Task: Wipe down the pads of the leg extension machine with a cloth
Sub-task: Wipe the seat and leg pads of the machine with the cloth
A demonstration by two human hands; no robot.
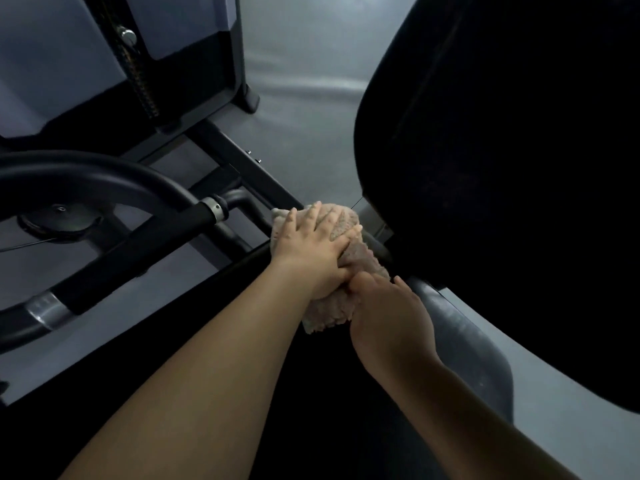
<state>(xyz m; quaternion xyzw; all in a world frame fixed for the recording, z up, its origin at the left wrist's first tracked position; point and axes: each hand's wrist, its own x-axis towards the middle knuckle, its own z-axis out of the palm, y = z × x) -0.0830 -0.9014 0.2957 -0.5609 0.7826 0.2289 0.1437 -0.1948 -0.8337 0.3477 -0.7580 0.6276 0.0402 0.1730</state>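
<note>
While our left hand presses flat and right hand pinches the cloth, it may bunch and skip the seat pad

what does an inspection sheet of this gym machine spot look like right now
surface: black seat pad, dark, details hard to tell
job's things: beige cloth bunched on the seat's far end; black back pad upright at right
clutter: nothing seen
grippers: left hand pressed flat on the cloth, fingers spread; right hand gripping the cloth's near end
cables: thin cable running from the round hub at left
surroundings: curved black handle, weight stack, grey floor
</note>
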